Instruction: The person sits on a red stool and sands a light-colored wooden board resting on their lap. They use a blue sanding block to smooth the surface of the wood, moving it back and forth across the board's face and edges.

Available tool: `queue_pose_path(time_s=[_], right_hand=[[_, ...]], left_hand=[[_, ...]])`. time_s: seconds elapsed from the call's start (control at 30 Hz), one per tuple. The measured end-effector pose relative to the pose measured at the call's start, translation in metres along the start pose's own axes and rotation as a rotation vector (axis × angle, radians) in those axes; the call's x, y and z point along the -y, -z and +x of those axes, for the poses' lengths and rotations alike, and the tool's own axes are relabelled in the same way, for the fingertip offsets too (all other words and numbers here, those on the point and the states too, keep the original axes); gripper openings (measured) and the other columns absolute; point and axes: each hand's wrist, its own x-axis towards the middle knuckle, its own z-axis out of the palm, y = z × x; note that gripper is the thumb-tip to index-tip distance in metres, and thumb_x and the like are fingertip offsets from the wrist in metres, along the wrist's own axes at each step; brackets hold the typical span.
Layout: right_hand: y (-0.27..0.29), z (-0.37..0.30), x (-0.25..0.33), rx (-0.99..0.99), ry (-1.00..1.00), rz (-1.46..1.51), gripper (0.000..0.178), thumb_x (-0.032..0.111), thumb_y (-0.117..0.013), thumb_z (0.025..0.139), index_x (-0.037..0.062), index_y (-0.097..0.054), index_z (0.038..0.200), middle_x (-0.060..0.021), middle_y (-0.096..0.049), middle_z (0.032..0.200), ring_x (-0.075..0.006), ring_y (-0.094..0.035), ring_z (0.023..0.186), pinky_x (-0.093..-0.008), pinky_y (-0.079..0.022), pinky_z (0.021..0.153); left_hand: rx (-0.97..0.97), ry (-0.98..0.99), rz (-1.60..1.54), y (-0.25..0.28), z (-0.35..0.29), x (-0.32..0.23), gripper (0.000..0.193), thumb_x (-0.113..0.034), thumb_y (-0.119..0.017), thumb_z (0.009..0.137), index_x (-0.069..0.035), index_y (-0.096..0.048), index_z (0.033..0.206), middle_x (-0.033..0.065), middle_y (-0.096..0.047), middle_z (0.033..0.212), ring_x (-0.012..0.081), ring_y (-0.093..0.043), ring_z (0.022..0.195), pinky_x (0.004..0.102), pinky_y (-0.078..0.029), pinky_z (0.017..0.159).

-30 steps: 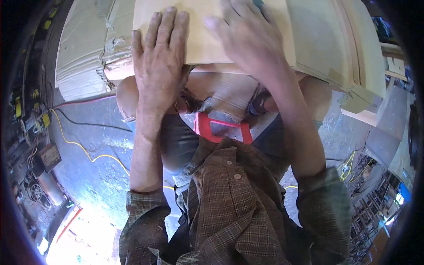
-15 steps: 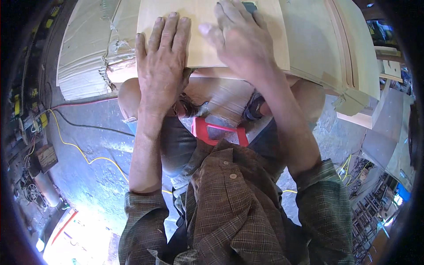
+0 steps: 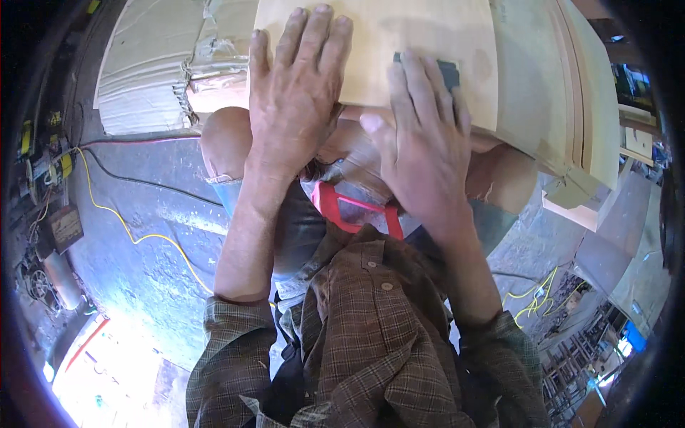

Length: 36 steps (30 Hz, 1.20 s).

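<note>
A pale, smooth wooden board (image 3: 371, 50) lies across the top of the view, its near edge over my knees. My left hand (image 3: 296, 107) rests flat on the board's left part, fingers stretched out and holding nothing. On its right part, my right hand (image 3: 428, 143) presses a dark grey piece of sandpaper (image 3: 448, 73) down with its fingers, near the board's front edge. Part of the sandpaper is hidden under those fingers. The right thumb sticks out to the left, and the palm hangs past the board's edge.
Torn cardboard (image 3: 146, 78) lies under the board and extends left. Wooden strips (image 3: 571, 78) stand to the right. A red plastic stool (image 3: 328, 203) shows between my legs. A yellow cord (image 3: 143, 239) and a dark cable (image 3: 153, 185) run over the floor at left.
My right hand has slid toward me with the sandpaper, from far up the board to near its front edge. The left hand stays flat; the whole view has shifted slightly.
</note>
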Motion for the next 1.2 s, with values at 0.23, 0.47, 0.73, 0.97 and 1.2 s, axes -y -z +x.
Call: queue_pose_path(time_s=[0.23, 0.47, 0.73, 0.97, 1.2], right_hand=[[-0.005, 0.030, -0.015, 0.060, -0.011, 0.060, 0.046, 0.031, -0.059, 0.090, -0.0001, -0.058, 0.123, -0.0138, -0.053, 0.131, -0.0312, -0.050, 0.121, -0.0459, -0.037, 0.098], [-0.001, 0.028, -0.016, 0.147, -0.041, 0.083, 0.047, 0.027, -0.058, 0.090, 0.0003, -0.055, 0.129, -0.0146, -0.051, 0.136, -0.0323, -0.046, 0.127, -0.0471, -0.035, 0.103], [-0.001, 0.009, -0.017, 0.072, 0.006, 0.119, 0.045, 0.022, -0.056, 0.091, 0.0014, -0.055, 0.131, -0.0134, -0.051, 0.136, -0.0329, -0.046, 0.127, -0.0479, -0.035, 0.103], [-0.009, 0.069, -0.031, 0.112, -0.062, 0.106, 0.040, 0.028, -0.056, 0.091, -0.0027, -0.061, 0.115, -0.0154, -0.058, 0.123, -0.0341, -0.051, 0.117, -0.0450, -0.039, 0.098], [-0.011, 0.019, -0.026, -0.073, 0.053, 0.047, 0.036, 0.029, -0.065, 0.085, 0.0018, -0.064, 0.109, -0.0089, -0.060, 0.113, -0.0276, -0.054, 0.109, -0.0480, -0.040, 0.093]], left_hand=[[0.085, -0.015, 0.032, 0.014, 0.001, -0.003, 0.063, -0.024, -0.062, 0.084, -0.008, -0.041, 0.142, 0.0179, -0.041, 0.146, 0.0310, -0.037, 0.137, 0.0496, -0.029, 0.112], [0.056, 0.035, -0.058, 0.010, -0.001, -0.003, 0.098, -0.012, -0.082, 0.062, -0.018, -0.034, 0.147, 0.0041, -0.038, 0.150, 0.0244, -0.036, 0.139, 0.0505, -0.028, 0.114], [-0.007, 0.041, -0.045, -0.002, 0.000, -0.003, 0.068, -0.014, -0.070, 0.076, -0.014, -0.044, 0.139, 0.0061, -0.046, 0.143, 0.0247, -0.040, 0.135, 0.0538, -0.030, 0.110], [0.035, 0.020, -0.012, 0.002, 0.003, -0.004, 0.081, -0.015, -0.074, 0.072, -0.017, -0.038, 0.144, 0.0046, -0.041, 0.147, 0.0257, -0.037, 0.138, 0.0522, -0.028, 0.113], [0.043, 0.025, -0.047, 0.007, 0.000, -0.002, 0.071, -0.013, -0.071, 0.074, -0.014, -0.043, 0.140, 0.0076, -0.044, 0.144, 0.0260, -0.040, 0.135, 0.0536, -0.030, 0.110]])
